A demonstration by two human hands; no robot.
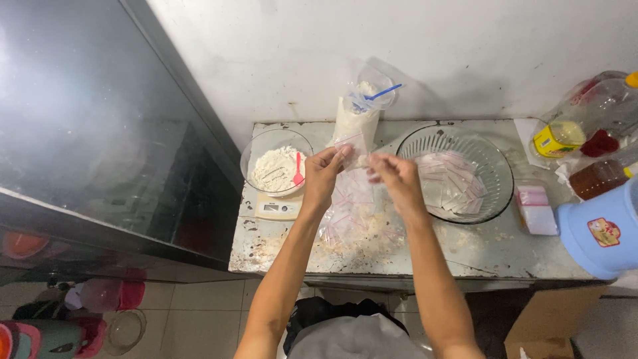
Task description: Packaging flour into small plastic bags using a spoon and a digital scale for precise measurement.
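The left hand and the right hand meet above the middle of the bench, fingers pinched narrow on the top edge of a small clear bag with a red strip. Both hands hold it up between them, the left at its near corner, the right just beside at the other side. Whether the bag is sealed I cannot tell.

Right under the hands lies a loose heap of the same small bags, dusted with white powder, spreading toward the bench's front edge. Behind the hands, against the wall, stands a tall clear sack of powder, its mouth open and a blue scoop sticking out of it.

Left of the hands sits a glass bowl of white powder with a red spoon in it. The bowl rests on a small white scale, near the bench's left edge.

Right of the hands is a wide ribbed glass bowl, holding flat empty bags. Further right lies a neat stack of bags, then a pale blue jug at the bench's right end. Bottles stand behind the jug, by the wall.
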